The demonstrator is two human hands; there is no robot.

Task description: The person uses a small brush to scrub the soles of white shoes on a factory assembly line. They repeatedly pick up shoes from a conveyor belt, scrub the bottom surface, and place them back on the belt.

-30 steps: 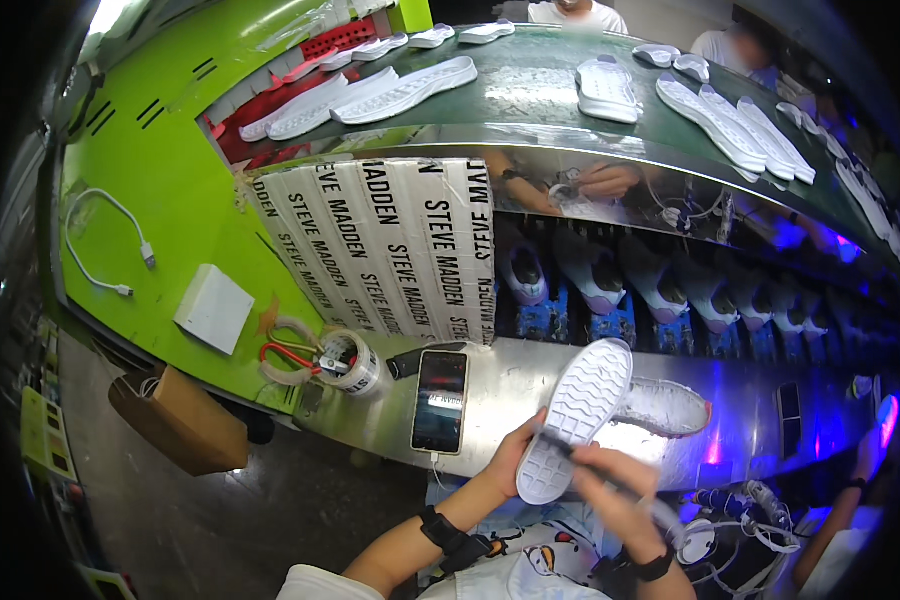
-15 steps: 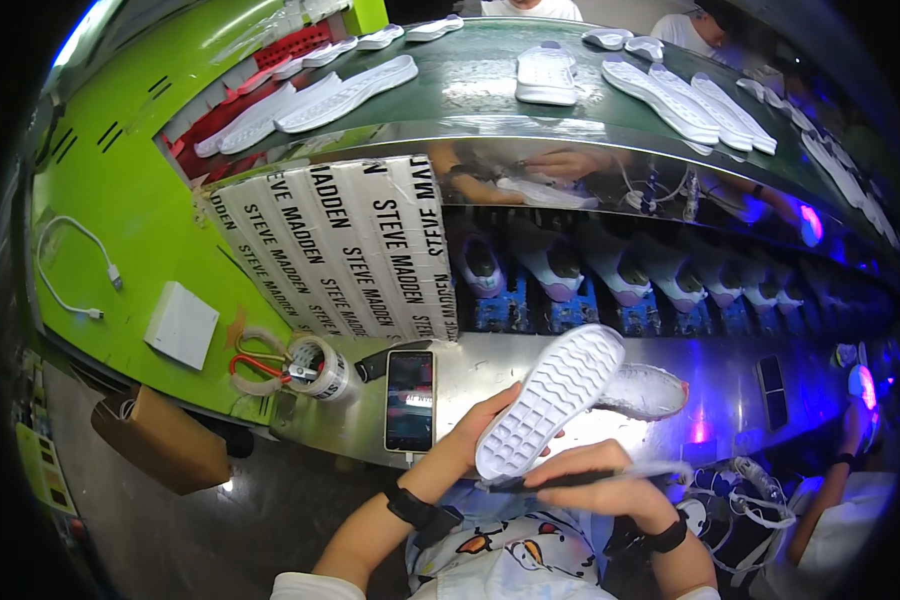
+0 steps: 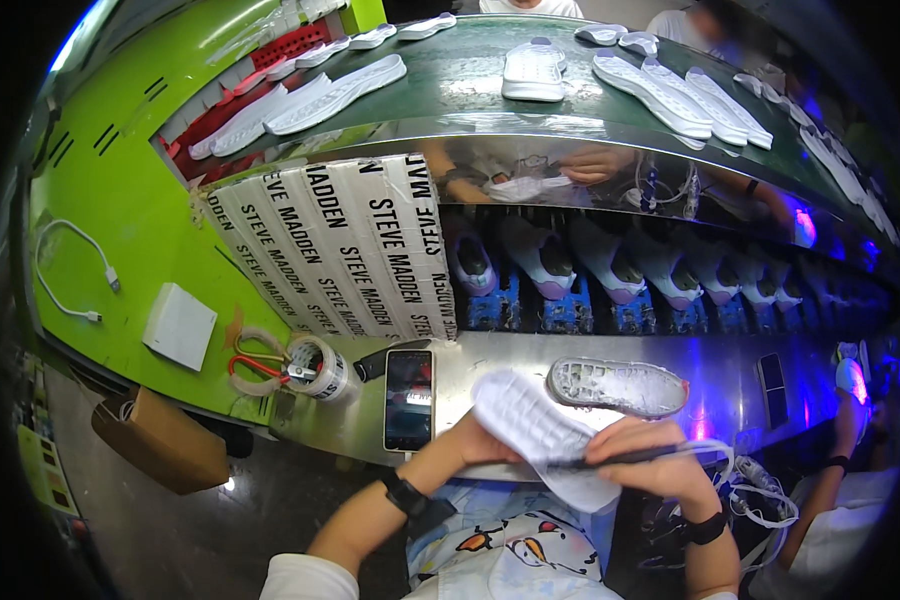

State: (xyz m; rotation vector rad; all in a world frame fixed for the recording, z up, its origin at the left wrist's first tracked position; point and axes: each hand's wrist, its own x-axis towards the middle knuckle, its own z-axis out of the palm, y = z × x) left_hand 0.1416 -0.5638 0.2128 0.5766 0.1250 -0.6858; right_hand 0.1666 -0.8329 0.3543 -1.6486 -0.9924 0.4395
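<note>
A white shoe sole [image 3: 523, 416] with a ridged tread is in my left hand [image 3: 478, 441], whose fingers are closed at its left edge. The sole slants down to the right and is smeared by motion. My right hand [image 3: 650, 450] is closed round a slim dark pen-shaped tool [image 3: 625, 456], with a pale cord [image 3: 715, 446] trailing from its rear. The tool's tip lies at the sole's lower part; whether it touches cannot be made out. Just beyond, a second sole [image 3: 618, 387], whitish with a rough inner face, lies on the metal bench [image 3: 510, 350].
A phone [image 3: 408, 400] and a tape roll [image 3: 320, 368] with scissors [image 3: 255, 372] are left of my hands. Behind stand a taped box [image 3: 335, 250] and a row of shoes [image 3: 620, 265]. White soles [image 3: 535, 72] lie on a green belt [image 3: 460, 85]. A co-worker's arm [image 3: 825, 510] is at right.
The sole in my left hand has swung round, from leaning up to the right to slanting down to the right. My right hand and the tool have moved up and right.
</note>
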